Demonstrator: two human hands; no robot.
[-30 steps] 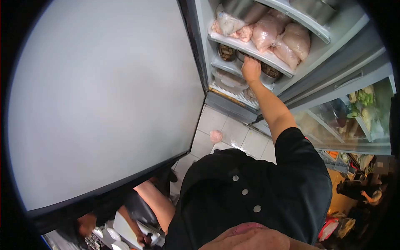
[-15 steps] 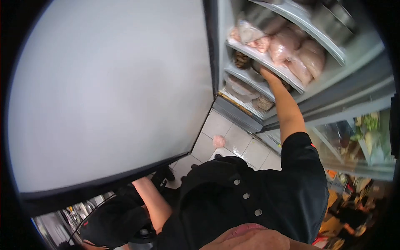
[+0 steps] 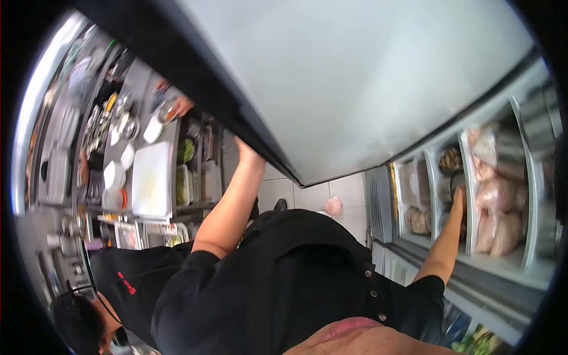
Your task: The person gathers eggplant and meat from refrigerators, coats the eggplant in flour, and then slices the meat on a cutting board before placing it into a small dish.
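Head view: my right hand (image 3: pixel 458 198) is inside the refrigerator, at a dark round vessel (image 3: pixel 456 179) one level below the bagged pink meat (image 3: pixel 496 201). Fingertips blurred and partly hidden; cannot tell whether they grip it. The vessel lies beside a container of brown pieces (image 3: pixel 450 158). Much of it is covered by hand and shelf; its long axis and the direction of its mouth cannot be read. My left hand (image 3: pixel 244 147) is at the edge of the pale door (image 3: pixel 378 77); fingers hidden behind it, grip undetermined. The door's dark edge runs lengthwise from upper left down to lower centre, pale face toward me
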